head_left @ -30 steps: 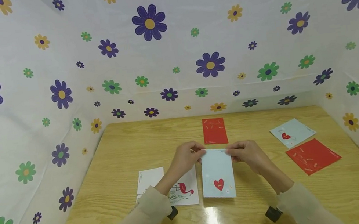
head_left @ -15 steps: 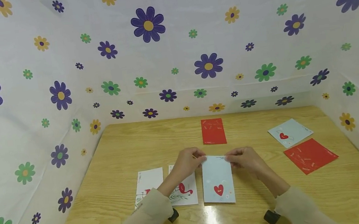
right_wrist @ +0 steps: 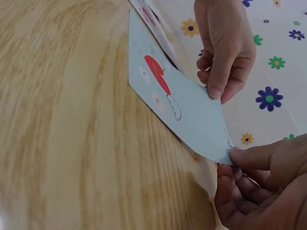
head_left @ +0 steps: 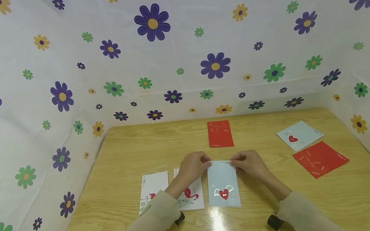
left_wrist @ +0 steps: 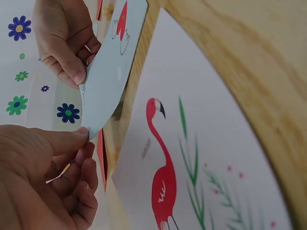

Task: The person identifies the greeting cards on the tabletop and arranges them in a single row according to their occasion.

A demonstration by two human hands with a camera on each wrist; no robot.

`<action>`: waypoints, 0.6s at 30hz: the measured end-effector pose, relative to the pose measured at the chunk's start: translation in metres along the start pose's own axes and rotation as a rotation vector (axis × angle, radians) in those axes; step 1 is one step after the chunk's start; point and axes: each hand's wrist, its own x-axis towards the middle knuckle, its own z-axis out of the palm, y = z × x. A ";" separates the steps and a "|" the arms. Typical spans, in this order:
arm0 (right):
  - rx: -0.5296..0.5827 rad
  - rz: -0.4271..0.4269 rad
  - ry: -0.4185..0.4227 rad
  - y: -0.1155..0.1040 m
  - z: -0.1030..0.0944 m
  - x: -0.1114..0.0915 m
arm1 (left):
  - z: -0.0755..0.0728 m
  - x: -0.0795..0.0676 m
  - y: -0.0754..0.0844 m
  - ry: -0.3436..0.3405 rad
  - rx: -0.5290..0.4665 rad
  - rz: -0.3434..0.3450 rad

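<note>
A pale blue card [head_left: 222,181] with a winged red heart is held by its two far corners. My left hand [head_left: 193,166] pinches the far left corner between thumb and fingers. The far right corner is pinched by my right hand [head_left: 249,163]. In the right wrist view the blue card [right_wrist: 177,110] bends, its far edge raised and its near part low over the wood. Just left of it lies a white flamingo card [head_left: 193,194], partly covered by my left forearm. The left wrist view shows that flamingo card [left_wrist: 192,143] close up.
Another white card [head_left: 154,185] lies further left on the wooden table [head_left: 134,148]. A red card [head_left: 220,133] is beyond my hands. On the right lie a second blue heart card [head_left: 300,135] and another red card [head_left: 321,159]. A flowered cloth [head_left: 177,51] surrounds the table.
Both hands have come slightly toward me with the blue card and lowered it. The heart's wings now shine white. The other cards stay where they were.
</note>
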 end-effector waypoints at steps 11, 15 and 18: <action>-0.139 -0.155 0.048 0.003 0.009 0.002 | 0.008 0.006 -0.003 0.032 0.179 0.011; -0.169 -0.150 0.061 0.005 0.012 0.002 | 0.010 0.006 -0.003 0.027 0.241 0.022; -0.195 -0.151 0.069 0.005 0.013 0.003 | 0.011 0.006 -0.003 0.026 0.272 0.036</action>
